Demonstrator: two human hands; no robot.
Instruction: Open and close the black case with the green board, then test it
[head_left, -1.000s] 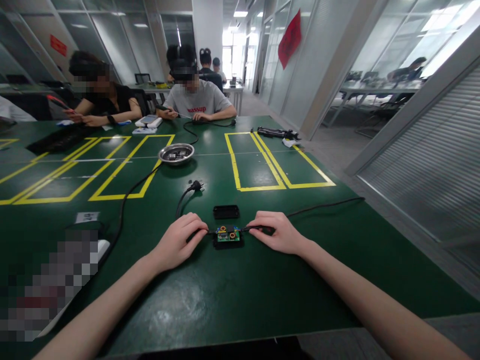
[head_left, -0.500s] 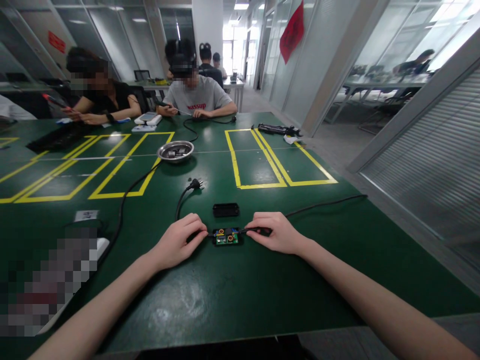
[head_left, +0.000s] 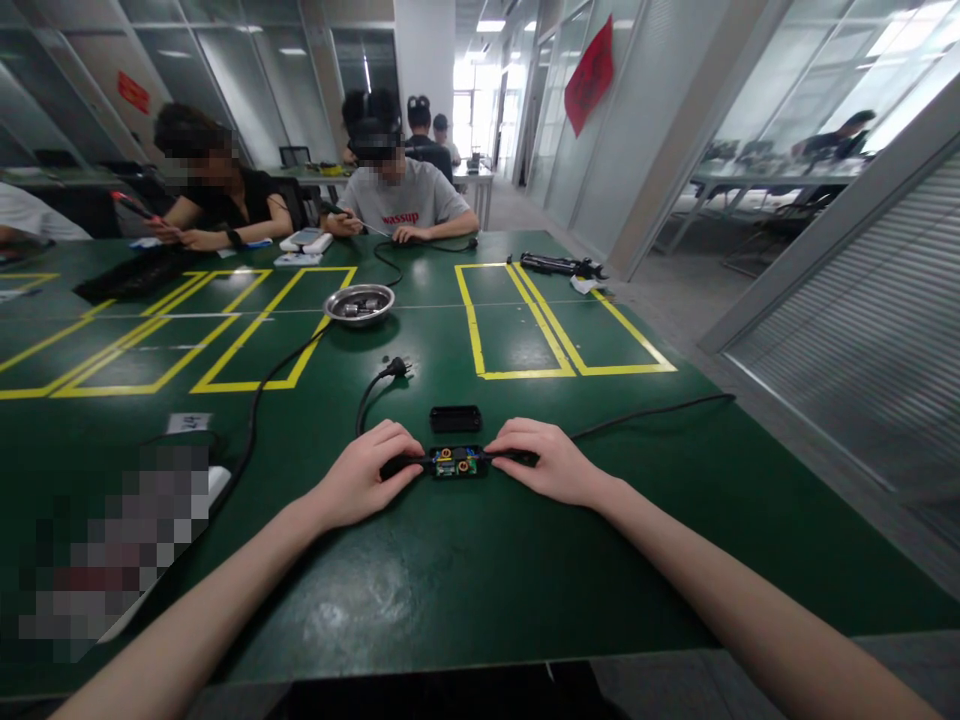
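Observation:
On the green table lies a small black case half [head_left: 459, 474] with a circuit board [head_left: 454, 462] in it, showing coils and coloured wires. My left hand [head_left: 375, 470] pinches the black power cord at the case's left end; that cord leads back to a plug [head_left: 397, 368]. At the right end, my right hand [head_left: 544, 462] is closed on another black cable [head_left: 645, 412], which runs off to the right across the table. Just beyond the board sits the matching black case half [head_left: 455, 419], lying apart from it.
A metal bowl [head_left: 359, 306] with small metal parts stands ahead. Yellow tape outlines [head_left: 525, 375] mark the tabletop. A white-edged object [head_left: 217, 490], mostly blurred out, lies at left beside a cord. Two co-workers sit across, one in a grey shirt [head_left: 405, 195]. A black tool [head_left: 559, 266] lies far right.
The view has shifted slightly. My left hand has drawn a little closer to the right one, and both keep hold of the cables at the case ends.

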